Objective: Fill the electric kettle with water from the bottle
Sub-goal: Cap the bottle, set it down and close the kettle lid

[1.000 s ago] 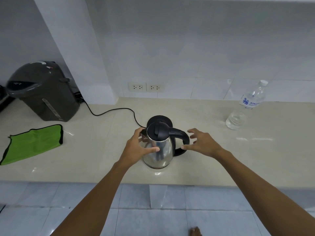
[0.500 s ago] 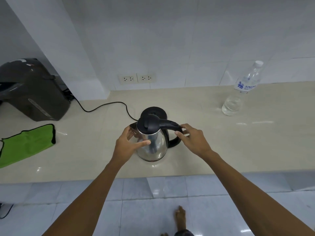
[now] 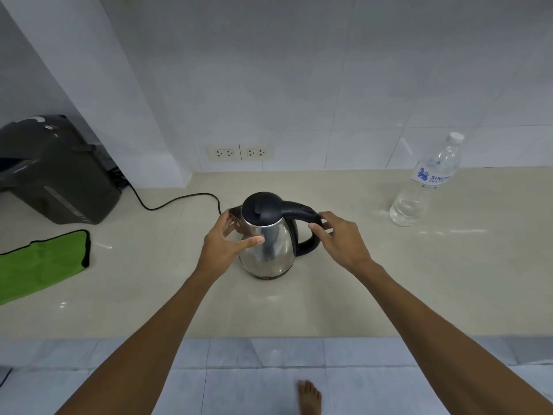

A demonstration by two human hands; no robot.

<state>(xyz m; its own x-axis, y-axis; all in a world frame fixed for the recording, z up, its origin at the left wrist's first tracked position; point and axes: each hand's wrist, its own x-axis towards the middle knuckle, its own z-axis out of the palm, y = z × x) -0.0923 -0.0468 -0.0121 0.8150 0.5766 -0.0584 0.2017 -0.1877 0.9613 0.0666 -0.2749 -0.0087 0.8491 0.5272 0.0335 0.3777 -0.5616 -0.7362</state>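
Kettle: I see the steel electric kettle (image 3: 267,247) standing upright on the beige counter (image 3: 419,280), near the middle, its black lid (image 3: 261,208) shut and its spout turned to the left.

Left hand: my left hand (image 3: 223,250) is cupped against the kettle's body below the spout; the thumb presses on the steel front, the fingers curl round the far side (a loose clasp, not a fist).

Right hand: my right hand (image 3: 338,238) sits on the black handle (image 3: 305,232), fingers bent over its top bend and thumb on the near side; from this angle I cannot tell whether the hand has fully closed on it.

Bottle: the clear water bottle (image 3: 425,184) stands on the counter well apart from the kettle, off to the right by the wall, white cap on, with water showing only in its lower part.

Cord: a black cord (image 3: 176,200) runs over the counter from the back left toward the kettle.

Other things: a dark appliance (image 3: 57,172) stands far left; a green cloth (image 3: 42,268) lies in front of it; two wall sockets (image 3: 239,152) sit behind the kettle.
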